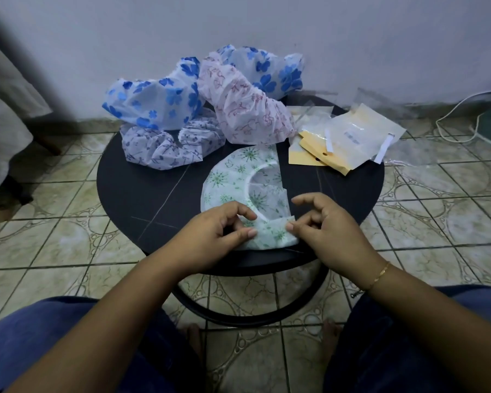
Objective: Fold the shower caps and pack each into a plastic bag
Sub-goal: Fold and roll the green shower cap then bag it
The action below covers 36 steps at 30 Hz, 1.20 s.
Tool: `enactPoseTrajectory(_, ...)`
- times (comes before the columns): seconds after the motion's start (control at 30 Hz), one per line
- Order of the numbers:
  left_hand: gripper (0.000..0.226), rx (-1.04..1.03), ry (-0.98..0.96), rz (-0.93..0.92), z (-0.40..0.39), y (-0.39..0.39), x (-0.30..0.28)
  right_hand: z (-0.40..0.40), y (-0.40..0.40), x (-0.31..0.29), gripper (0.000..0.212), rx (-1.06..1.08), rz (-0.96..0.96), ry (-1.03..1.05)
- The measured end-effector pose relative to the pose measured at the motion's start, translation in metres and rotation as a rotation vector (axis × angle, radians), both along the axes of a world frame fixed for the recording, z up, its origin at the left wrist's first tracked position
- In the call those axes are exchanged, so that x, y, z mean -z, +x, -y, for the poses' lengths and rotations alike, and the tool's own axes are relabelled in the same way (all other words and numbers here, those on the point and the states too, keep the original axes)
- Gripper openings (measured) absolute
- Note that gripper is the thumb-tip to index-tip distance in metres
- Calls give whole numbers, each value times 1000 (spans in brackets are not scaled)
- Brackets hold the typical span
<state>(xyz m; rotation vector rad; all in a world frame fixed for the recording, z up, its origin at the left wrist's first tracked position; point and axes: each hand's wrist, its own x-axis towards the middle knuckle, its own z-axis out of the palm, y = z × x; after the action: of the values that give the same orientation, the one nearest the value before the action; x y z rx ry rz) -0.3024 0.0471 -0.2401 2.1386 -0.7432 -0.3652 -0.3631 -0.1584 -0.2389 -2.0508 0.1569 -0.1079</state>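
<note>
Knees: person's legs in blue cloth at bottom edge, either side of the bench base; seated close so both hands reach w/o stretching.
Left hand (pixel 224 231): thumb + fingers pinched on near-left corner of the green-print shower cap (pixel 238 180); pins that end flat so the fold doesn't spring back.
Right hand (pixel 323 222): thumb + a finger nip the near-right edge of the same folded flap; other fingers spread loose above. Thin bracelet (pixel 380 275) at wrist.
Cap position: lies flat on near-centre of the round dark bench (pixel 142 194), folded to a half-moon, elastic rim curving inside; near end turned over into a small flap between the two hands.
Step (judged): mid-fold, working from near end up; not yet small enough for a bag.
Unfolded pile: blue-flower cap (pixel 156 103), pink-print cap (pixel 247 114), purple-print cap (pixel 165 146), second blue-flower cap (pixel 270 72) heaped at far side, out of the work area but in reach.
Plastic bags (pixel 349 137): clear bags w/ yellow header cards, far right of bench, beside the pile; prob. staged on that side for easy pickup.
Risk: thin slick film, fold may slip open if either pinch lets go.
</note>
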Motion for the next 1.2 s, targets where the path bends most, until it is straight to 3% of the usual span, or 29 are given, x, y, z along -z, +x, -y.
enactPoseTrajectory(0.1, 15, 1, 62, 65, 1, -1, 0, -1, -1, 1, 22, -5, 36, -115)
enactPoseTrajectory(0.23, 24, 36, 177, 299, 5, -4, -2, -4, -3, 3, 10, -89, 102, -405)
enactPoseTrajectory(0.37, 25, 94, 256, 405, 6, -2, -3, 0, -1, 8, 19, -133, 148, -596)
enactPoseTrajectory(0.47, 57, 131, 291, 434, 6, 0, -2, 5, -2, 7, 36, -172, 176, -656)
enactPoseTrajectory(0.57, 51, 114, 269, 470, 7, 0, -1, 10, -5, 4, 63, -254, 210, -741)
enactPoseTrajectory(0.67, 46, 101, 237, 465, 9, 2, -3, 14, -6, 3, 60, -339, 262, -839)
enactPoseTrajectory(0.83, 54, 113, 222, 382, 12, 7, -7, 18, 0, 3, 43, -337, 291, -776)
enactPoseTrajectory(0.93, 63, 123, 219, 309, 8, 10, -10, 17, 6, 4, 45, -310, 279, -689)
enactPoseTrajectory(1.0, 71, 107, 243, 355, 1, 16, -9, 16, 10, 2, 46, -299, 247, -637)
enactPoseTrajectory(1.1, 55, -10, 171, 361, -7, 23, -7, 18, 15, -1, 24, -279, 154, -534)
enactPoseTrajectory(1.2, 25, -141, 18, 119, -7, 22, -12, 18, 18, -3, 14, -234, 91, -381)
